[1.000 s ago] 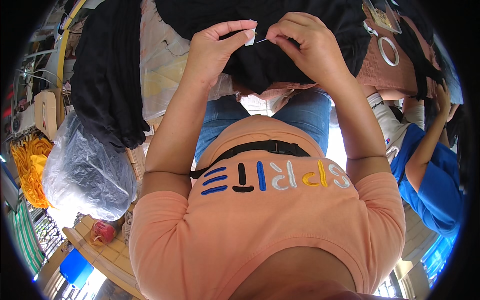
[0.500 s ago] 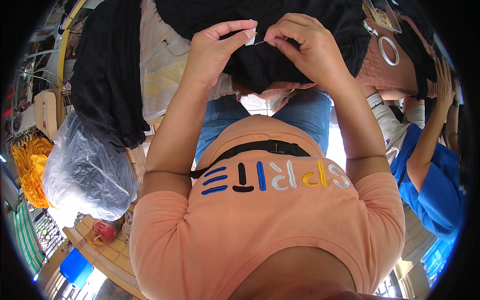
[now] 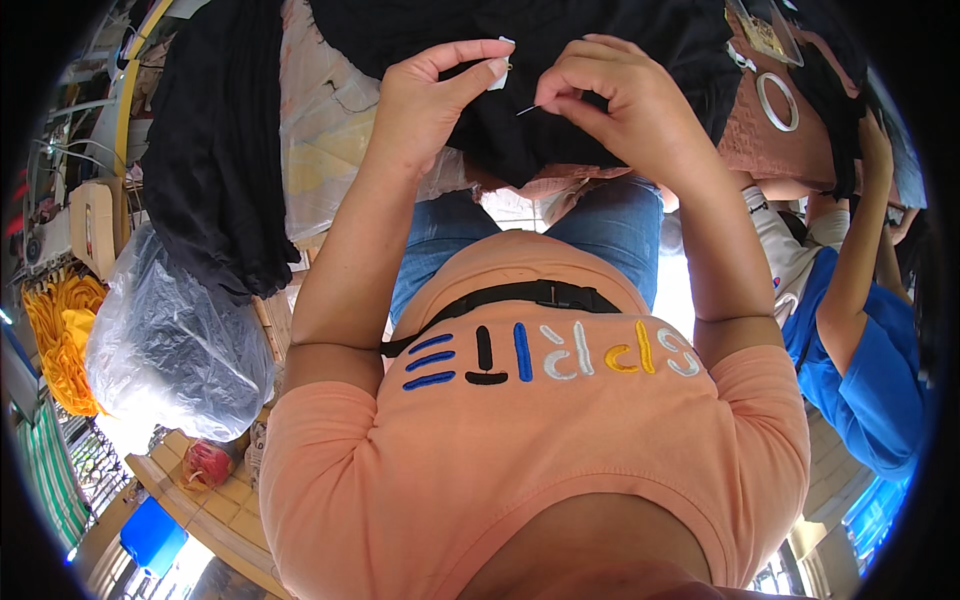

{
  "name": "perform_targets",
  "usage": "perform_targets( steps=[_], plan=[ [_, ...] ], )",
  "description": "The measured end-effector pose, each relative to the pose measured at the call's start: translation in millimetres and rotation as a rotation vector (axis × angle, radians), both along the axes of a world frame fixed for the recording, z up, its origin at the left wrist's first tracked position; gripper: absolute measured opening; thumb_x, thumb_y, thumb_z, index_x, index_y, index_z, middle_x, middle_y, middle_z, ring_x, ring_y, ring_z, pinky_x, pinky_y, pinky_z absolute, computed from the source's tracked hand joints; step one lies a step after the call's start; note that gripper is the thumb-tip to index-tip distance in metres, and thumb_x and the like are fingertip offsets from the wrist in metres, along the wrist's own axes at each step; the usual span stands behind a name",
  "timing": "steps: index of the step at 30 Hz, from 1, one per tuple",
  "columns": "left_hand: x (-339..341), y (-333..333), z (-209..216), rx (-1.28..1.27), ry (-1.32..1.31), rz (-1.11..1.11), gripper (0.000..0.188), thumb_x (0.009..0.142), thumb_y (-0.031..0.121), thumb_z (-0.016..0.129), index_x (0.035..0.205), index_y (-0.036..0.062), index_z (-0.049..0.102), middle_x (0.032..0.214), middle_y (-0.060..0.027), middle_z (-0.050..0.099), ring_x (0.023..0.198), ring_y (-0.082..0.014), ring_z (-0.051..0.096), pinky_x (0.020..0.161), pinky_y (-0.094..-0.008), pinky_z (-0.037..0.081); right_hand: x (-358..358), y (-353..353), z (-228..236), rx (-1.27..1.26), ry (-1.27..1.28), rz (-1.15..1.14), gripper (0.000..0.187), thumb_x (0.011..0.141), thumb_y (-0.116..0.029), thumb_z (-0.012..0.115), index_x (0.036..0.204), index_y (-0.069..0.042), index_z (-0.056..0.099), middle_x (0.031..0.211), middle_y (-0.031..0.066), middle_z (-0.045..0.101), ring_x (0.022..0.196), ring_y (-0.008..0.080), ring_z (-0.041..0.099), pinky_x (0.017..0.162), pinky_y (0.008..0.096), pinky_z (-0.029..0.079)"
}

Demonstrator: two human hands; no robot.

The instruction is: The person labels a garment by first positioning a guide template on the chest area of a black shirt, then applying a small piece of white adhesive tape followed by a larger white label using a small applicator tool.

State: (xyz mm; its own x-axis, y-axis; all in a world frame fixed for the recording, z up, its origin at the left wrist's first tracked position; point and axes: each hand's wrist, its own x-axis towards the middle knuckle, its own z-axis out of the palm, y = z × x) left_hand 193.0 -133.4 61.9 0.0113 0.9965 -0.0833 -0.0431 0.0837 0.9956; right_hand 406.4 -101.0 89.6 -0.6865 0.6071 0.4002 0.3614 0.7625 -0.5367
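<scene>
My left hand (image 3: 440,85) pinches a small white tag (image 3: 501,76) between thumb and forefinger; a tiny gold-coloured bit shows at the tag's edge. To its right, my right hand (image 3: 600,85) is closed in a pinch on a thin needle (image 3: 526,110), whose point sticks out down and to the left. Tag and needle are a short way apart. Any thread is too fine to make out. Beneath both hands black cloth (image 3: 510,135) is spread over the work surface.
Clear plastic sheeting (image 3: 325,130) covers the surface at left, beside more hanging black cloth (image 3: 215,150). A white ring-shaped roll (image 3: 778,102) lies on the pinkish padding (image 3: 750,140) at right. A co-worker in a blue shirt (image 3: 865,370) is close on the right. A filled plastic bag (image 3: 175,335) stands left.
My right hand has drawn slightly right and down, taking the needle away from the tag. My left hand has stayed in place. The co-worker's arm at right has shifted.
</scene>
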Motion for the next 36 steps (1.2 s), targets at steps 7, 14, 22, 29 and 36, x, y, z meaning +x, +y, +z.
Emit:
perform_targets(
  steps=[7,14,22,29,36],
  plan=[
    [-2.0,1.6,-3.0,0.017,-0.015,0.006,0.023,0.089,0.006,0.071,0.112,0.0008,0.072,0.109,-0.0075,0.071,0.1,-0.0121,0.065,0.093,-0.0242,0.048,11.5,1.3,35.5,0.017,0.093,-0.203,0.009,0.085,0.005,0.064,0.09,-0.003,0.063,0.086,0.0063,0.062,0.079,0.0163,0.062,0.074,0.0266,0.049],
    [-0.8,3.3,-2.8,0.002,-0.001,0.006,0.023,0.088,0.006,0.072,0.111,0.0015,0.072,0.109,-0.0075,0.072,0.1,-0.0123,0.065,0.094,-0.0245,0.048,11.6,12.9,31.7,-0.223,0.754,0.025,0.008,0.092,0.003,0.063,0.097,0.0,0.057,0.089,0.0063,0.062,0.077,0.0089,0.06,0.07,0.0206,0.049],
    [-0.5,3.7,0.7,-0.003,0.031,0.013,0.023,0.088,0.006,0.072,0.11,0.002,0.073,0.108,-0.0077,0.072,0.1,-0.0128,0.066,0.095,-0.0245,0.048,10.6,18.4,51.2,-0.029,0.94,0.198,0.012,0.093,0.001,0.062,0.101,0.0,0.053,0.082,0.0124,0.065,0.068,0.0137,0.066,0.063,0.022,0.057],
    [-1.8,2.4,0.6,0.007,0.048,0.017,0.022,0.088,0.008,0.073,0.109,0.0029,0.074,0.108,-0.0078,0.073,0.1,-0.0129,0.066,0.095,-0.0245,0.049,18.3,23.2,61.6,0.062,0.908,0.222,0.013,0.095,-0.003,0.062,0.104,-0.001,0.053,0.08,0.0122,0.065,0.066,0.0155,0.068,0.059,0.0237,0.059],
    [-1.3,1.9,1.5,0.01,0.068,0.021,0.023,0.087,0.008,0.073,0.11,0.0023,0.073,0.108,-0.0081,0.073,0.1,-0.0127,0.066,0.095,-0.0241,0.049,17.6,18.6,65.2,0.079,1.034,0.196,0.013,0.097,-0.006,0.06,0.107,-0.003,0.053,0.08,0.0119,0.064,0.062,0.0159,0.066,0.058,0.0234,0.058]
  ],
)
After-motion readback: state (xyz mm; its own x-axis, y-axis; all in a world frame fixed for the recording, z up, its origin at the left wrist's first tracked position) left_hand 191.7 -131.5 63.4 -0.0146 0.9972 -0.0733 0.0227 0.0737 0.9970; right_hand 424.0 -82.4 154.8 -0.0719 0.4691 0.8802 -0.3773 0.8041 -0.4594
